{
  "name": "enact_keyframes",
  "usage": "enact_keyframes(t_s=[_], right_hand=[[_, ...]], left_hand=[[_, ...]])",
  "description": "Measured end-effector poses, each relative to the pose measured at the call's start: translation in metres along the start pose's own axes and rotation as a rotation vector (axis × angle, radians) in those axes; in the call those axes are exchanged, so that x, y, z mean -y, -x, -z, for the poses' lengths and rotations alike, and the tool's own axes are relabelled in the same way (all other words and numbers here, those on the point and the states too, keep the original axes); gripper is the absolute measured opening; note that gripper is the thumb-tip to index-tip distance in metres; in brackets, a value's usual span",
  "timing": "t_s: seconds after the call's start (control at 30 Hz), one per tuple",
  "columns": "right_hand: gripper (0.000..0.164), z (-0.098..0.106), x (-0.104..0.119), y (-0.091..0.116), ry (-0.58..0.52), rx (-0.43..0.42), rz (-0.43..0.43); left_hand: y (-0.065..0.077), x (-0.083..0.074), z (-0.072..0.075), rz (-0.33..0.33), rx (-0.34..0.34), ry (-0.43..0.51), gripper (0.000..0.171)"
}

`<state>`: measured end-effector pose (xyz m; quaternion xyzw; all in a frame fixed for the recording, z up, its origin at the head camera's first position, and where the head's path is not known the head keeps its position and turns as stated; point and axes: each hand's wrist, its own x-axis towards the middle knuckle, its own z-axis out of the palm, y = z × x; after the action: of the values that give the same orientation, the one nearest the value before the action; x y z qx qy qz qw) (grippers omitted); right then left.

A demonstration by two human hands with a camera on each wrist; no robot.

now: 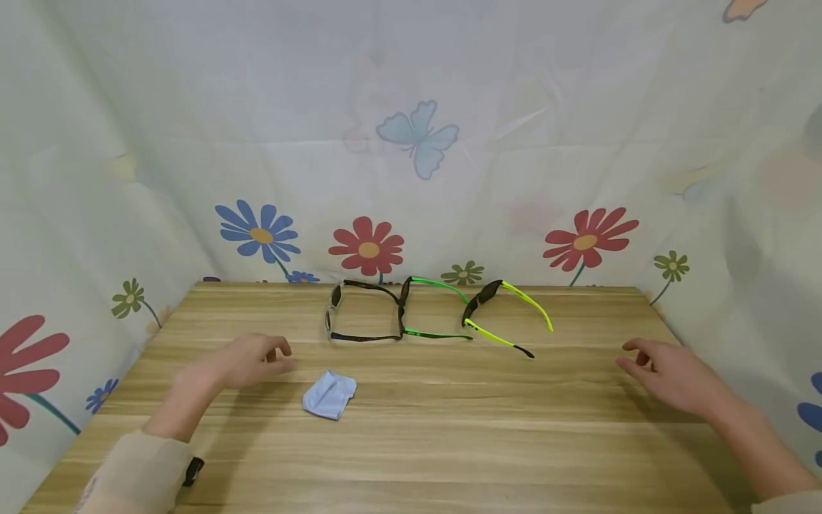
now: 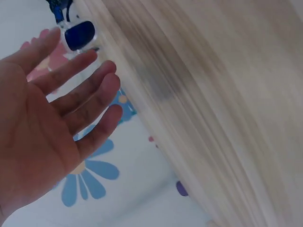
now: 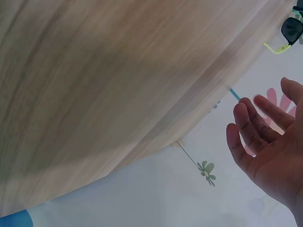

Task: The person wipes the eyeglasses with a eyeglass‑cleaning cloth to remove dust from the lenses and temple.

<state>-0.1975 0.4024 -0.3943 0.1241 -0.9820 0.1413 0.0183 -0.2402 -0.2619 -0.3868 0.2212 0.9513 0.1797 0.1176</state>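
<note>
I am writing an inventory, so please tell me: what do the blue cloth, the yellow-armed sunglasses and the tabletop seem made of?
Blue cloth: thin, matte fabric, perhaps microfibre; it lies creased without shine.
Yellow-armed sunglasses: likely plastic; the arms show even, bright colour.
Tabletop: wood or wood-look laminate, streaky grain; I cannot tell which.

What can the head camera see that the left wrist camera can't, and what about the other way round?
Only the head view shows the light blue cloth, the right hand and the yellow-armed sunglasses.
Only the left wrist view shows the open palm of the left hand.
Both show that hand, the clear-framed glasses, the wooden table and the flowered curtain.
</note>
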Motion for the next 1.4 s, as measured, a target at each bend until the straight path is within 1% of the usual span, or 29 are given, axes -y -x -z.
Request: enact_keyframes(t_s=[0.07, 0.13, 0.2, 0.3, 0.43, 0.6, 0.67, 0.8, 0.9, 1.07, 1.27, 1.4], right_hand=[[0.043, 0.0, 0.001, -0.001, -0.006, -0.003, 0.002], [0.042, 0.0, 0.001, -0.002, -0.012, -0.004, 0.009], [0.041, -0.001, 0.002, -0.004, -0.013, -0.005, 0.016], [0.04, -0.003, 0.003, -0.005, -0.007, -0.008, 0.018], [0.04, -0.005, 0.005, -0.007, 0.018, -0.015, 0.011], [0.041, -0.006, 0.011, -0.008, 0.038, -0.011, 0.003], [0.043, -0.005, 0.014, -0.009, 0.031, -0.002, -0.001], [0.044, -0.007, 0.021, -0.011, -0.011, 0.01, 0.01], [0.044, -0.009, 0.024, -0.014, -0.034, 0.017, 0.016], [0.045, -0.009, 0.029, -0.017, -0.038, 0.019, 0.012], [0.047, -0.009, 0.034, -0.019, -0.034, 0.022, 0.004], [0.046, -0.008, 0.035, -0.02, -0.032, 0.021, 0.008]], left_hand=[[-0.002, -0.009, -0.002, -0.008, 0.037, 0.009, 0.036], [-0.003, -0.018, -0.003, -0.024, 0.058, 0.004, 0.039], [-0.004, -0.026, -0.004, -0.033, 0.064, -0.007, 0.04], [-0.005, -0.035, -0.006, -0.018, 0.072, -0.003, 0.044], [-0.006, -0.045, -0.011, -0.014, 0.094, 0.005, 0.05], [-0.008, -0.054, -0.019, -0.056, 0.128, -0.019, 0.052], [-0.008, -0.058, -0.021, -0.087, 0.14, -0.035, 0.051], [-0.011, -0.059, -0.025, -0.15, 0.14, -0.059, 0.046], [-0.013, -0.058, -0.028, -0.172, 0.137, -0.07, 0.043], [-0.016, -0.059, -0.031, -0.177, 0.145, -0.071, 0.035], [-0.018, -0.062, -0.031, -0.159, 0.165, -0.069, 0.02], [-0.02, -0.062, -0.033, -0.154, 0.169, -0.077, 0.016]])
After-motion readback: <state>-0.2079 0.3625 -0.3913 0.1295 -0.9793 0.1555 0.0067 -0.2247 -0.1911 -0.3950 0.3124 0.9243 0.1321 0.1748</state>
